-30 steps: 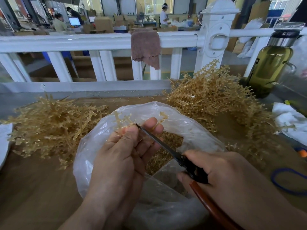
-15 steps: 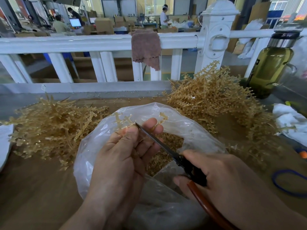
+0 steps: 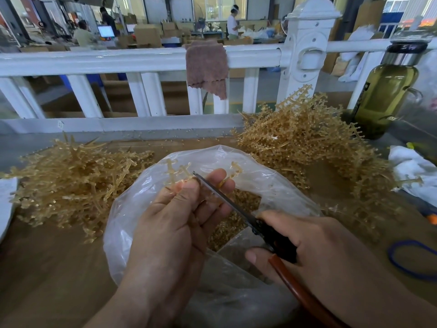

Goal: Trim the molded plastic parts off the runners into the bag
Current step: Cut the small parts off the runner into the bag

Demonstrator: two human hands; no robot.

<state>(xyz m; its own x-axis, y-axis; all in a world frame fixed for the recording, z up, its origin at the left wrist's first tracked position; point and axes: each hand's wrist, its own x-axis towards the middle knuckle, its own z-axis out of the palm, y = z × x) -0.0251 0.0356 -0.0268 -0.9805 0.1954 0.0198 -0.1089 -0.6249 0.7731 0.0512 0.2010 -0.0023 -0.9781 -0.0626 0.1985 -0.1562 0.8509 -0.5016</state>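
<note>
My left hand [image 3: 175,223] holds a small amber plastic runner [image 3: 176,170] over the open mouth of a clear plastic bag [image 3: 267,183]. Its parts stick up past my fingertips. My right hand [image 3: 314,247] grips scissors [image 3: 227,201] with a black pivot and reddish-brown handle. The blades point up-left, and their tip sits at my left thumb against the runner. Cut amber parts [image 3: 227,230] lie inside the bag.
A flat heap of amber runners [image 3: 71,181] lies left of the bag, a taller heap [image 3: 305,138] at the right. A bottle of olive liquid [image 3: 383,95], a white cloth [image 3: 411,166] and a blue band [image 3: 411,259] sit right. A white railing [image 3: 118,61] runs behind.
The scissors and both hands have stayed over the bag's mouth with only slight shifts. The runner stays in my left fingers.
</note>
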